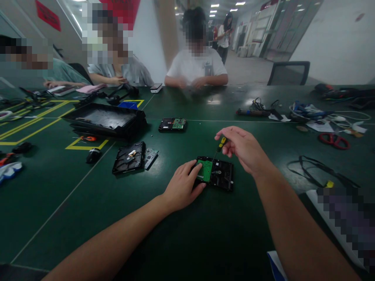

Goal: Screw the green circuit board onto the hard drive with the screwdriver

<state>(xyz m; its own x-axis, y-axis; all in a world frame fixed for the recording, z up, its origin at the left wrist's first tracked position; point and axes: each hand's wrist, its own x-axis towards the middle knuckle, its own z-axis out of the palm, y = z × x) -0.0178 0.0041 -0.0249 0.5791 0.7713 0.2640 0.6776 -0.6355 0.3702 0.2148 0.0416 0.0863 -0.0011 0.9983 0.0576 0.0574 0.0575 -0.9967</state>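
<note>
A black hard drive (223, 175) with a green circuit board (207, 170) lies flat on the table in front of me. My left hand (183, 183) grips its left end, fingers over the board and thumb along the near edge. Between the fingertips of my right hand (240, 148) is a yellow and black screwdriver (222, 144), tilted, its thin shaft reaching down to the board's right edge. Left of my hands, another hard drive (124, 162) lies beside a loose circuit board (150, 157). Farther back sits a third hard drive (172, 125).
Stacked black trays (107, 119) stand at the left on the green table (140, 230). Red-handled scissors (334, 140), a black cable (310, 171) and a bundle of wires (313, 113) lie to the right. Several people sit or stand beyond the table's far edge.
</note>
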